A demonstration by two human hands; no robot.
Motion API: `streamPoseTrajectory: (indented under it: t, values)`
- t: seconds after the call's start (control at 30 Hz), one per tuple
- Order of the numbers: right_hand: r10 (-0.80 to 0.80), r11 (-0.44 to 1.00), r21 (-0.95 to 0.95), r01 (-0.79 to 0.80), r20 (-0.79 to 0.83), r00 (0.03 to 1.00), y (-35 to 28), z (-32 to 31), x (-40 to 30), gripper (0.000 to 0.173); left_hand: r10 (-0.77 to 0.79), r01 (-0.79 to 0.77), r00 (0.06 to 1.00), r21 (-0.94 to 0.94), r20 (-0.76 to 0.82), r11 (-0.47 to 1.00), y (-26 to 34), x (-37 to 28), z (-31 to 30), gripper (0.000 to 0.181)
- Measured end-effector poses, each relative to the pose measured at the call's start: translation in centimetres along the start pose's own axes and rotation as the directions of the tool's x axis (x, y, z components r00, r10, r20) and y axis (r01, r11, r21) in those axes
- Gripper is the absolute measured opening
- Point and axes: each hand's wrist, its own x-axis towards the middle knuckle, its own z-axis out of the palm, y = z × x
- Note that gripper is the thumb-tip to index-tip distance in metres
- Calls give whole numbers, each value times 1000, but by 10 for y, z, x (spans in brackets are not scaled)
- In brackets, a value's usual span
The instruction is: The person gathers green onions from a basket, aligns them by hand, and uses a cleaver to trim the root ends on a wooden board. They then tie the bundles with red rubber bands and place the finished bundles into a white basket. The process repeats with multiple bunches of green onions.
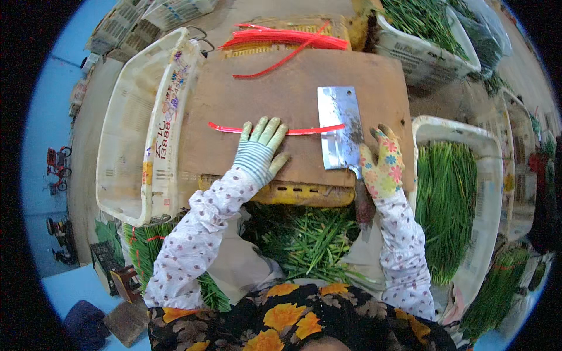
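Observation:
My left hand (pixel 262 151), in a striped knit glove, lies palm down on a brown wooden board (pixel 281 94). Its fingertips rest over a red tie strip (pixel 303 131) that runs crosswise along the board. The strip's right end lies over the blade of a cleaver (pixel 338 125), which is wet and flecked with dark bits. Beside the cleaver's lower right edge is my right hand (pixel 384 162), in a flowered glove, thumb and fingers apart. The cleaver's dark handle (pixel 364 202) points toward me, past the board's near edge.
A bundle of red strips (pixel 285 39) lies at the board's far edge. Left stands a white plastic crate (pixel 127 145) bearing writing. Right, another white crate (pixel 487 175) holds long green stalks (pixel 445 206). Cut green leaves (pixel 314 245) are heaped below the board, above a yellow crate edge (pixel 303 193).

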Motion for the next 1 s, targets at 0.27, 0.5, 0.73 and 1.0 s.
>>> streamPoseTrajectory:
  t: [0.27, 0.5, 0.73, 1.0]
  values:
    - [-36, 996, -84, 33, -37, 999, 0, 29, -5, 43, -272, 254, 959, 176, 87, 951, -7, -56, 4, 71]
    - [86, 994, 95, -56, -345, 935, 21, -81, -24, 35, -196, 200, 980, 183, -36, 963, 11, -28, 30, 68]
    - [567, 734, -296, -612, -230, 791, 199, -126, -65, 56, -169, 178, 983, 161, -68, 971, 9, -26, 29, 65]
    - [818, 320, -677, -663, -157, 554, 255, -75, 1, 94, -203, 205, 979, 152, -29, 967, 11, -29, 25, 62]
